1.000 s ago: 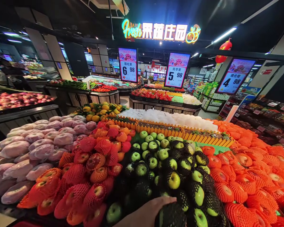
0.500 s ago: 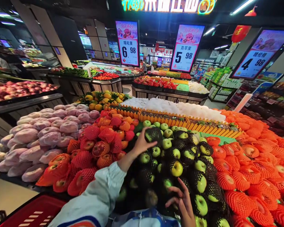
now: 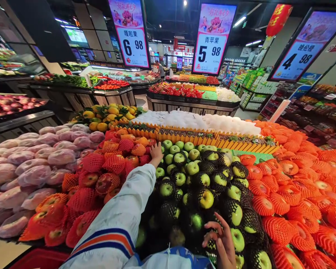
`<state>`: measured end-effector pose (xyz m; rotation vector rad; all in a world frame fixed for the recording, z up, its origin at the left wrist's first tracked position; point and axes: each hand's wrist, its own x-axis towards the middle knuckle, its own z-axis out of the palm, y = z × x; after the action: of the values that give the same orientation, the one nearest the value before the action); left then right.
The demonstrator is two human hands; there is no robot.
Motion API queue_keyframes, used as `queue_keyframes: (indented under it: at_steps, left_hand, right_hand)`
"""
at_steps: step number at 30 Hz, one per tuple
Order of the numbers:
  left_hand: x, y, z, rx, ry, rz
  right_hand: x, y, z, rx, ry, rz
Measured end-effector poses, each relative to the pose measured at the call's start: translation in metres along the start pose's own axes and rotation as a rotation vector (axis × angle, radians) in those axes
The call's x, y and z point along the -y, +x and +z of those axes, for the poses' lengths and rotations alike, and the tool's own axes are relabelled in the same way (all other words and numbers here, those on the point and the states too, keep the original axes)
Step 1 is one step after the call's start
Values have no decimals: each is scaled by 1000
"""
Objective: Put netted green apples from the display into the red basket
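Note:
My left hand [image 3: 156, 154] reaches to the far left edge of the green apples [image 3: 192, 168], beside the net-wrapped red apples [image 3: 108, 183]. Its fingers look spread, and a sliver of green apple shows right beside them. What lies under the palm is hidden. A green apple in a black foam net [image 3: 180, 158] sits a little to the right of this hand. Low over the near side of the pile hovers my right hand [image 3: 220, 239], fingers loosely bent and apart, holding nothing. Several green apples in black nets lie around it.
Plastic-wrapped pale fruit [image 3: 30, 164] is heaped on the left. Fruit in orange nets [image 3: 305, 194] covers the right. A yellow picket border [image 3: 190, 138] runs behind the green apples, with white-wrapped fruit [image 3: 196, 120] beyond. Price screens [image 3: 212, 41] hang above. A red basket [image 3: 36, 259] shows bottom left.
My left hand held a green apple in a black net; now it is farther left and back, apart from a netted apple. My right hand has barely moved. The view has shifted.

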<state>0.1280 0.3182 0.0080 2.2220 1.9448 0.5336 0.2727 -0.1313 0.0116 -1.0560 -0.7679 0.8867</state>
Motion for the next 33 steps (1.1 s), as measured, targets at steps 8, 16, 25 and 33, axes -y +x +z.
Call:
queue_keyframes:
  at_steps: [8,16,25,33]
  left_hand:
    - [9,20,14,141,220,62]
    - [10,49,21,348,291,45]
    - [3,34,7,412,277,-12]
    - [11,-47,-64,500,205,136]
  right_hand:
    - [-1,0,1,-60,-43,-83]
    - [5,4,16,-113,-37,-72]
    - [24,1,16,-123,-64,-109]
    - [34,-7,1,51,-112,-72]
